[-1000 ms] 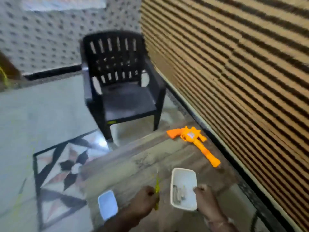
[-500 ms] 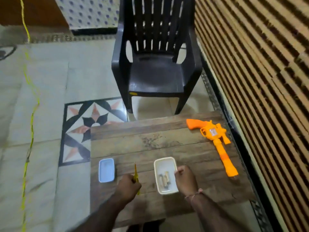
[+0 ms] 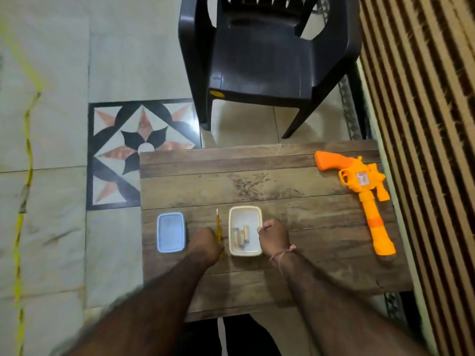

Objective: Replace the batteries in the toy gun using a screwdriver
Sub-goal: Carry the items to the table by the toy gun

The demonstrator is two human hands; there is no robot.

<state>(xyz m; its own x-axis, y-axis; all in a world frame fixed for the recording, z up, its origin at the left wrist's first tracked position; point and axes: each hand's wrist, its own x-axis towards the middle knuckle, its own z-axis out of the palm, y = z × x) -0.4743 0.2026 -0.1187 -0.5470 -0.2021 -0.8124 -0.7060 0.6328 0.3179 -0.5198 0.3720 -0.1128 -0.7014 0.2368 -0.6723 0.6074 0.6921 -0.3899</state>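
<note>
Left hand point(image 3: 207, 241) curled round yellow screwdriver point(image 3: 218, 228); right hand point(image 3: 273, 236) pinching rim of battery tray point(image 3: 257, 219). Orange toy gun point(image 3: 361, 191) well off to the right, untouched. Risk: tipping tray, scattering batteries point(image 3: 241, 236).

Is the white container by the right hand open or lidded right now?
Open. The white container has no lid on it, and batteries show inside. A blue lid lies flat on the table, apart to its left.

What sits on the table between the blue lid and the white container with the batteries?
In the head view, the yellow screwdriver lies between the blue lid and the white container, gripped at its handle by the left hand.
</note>
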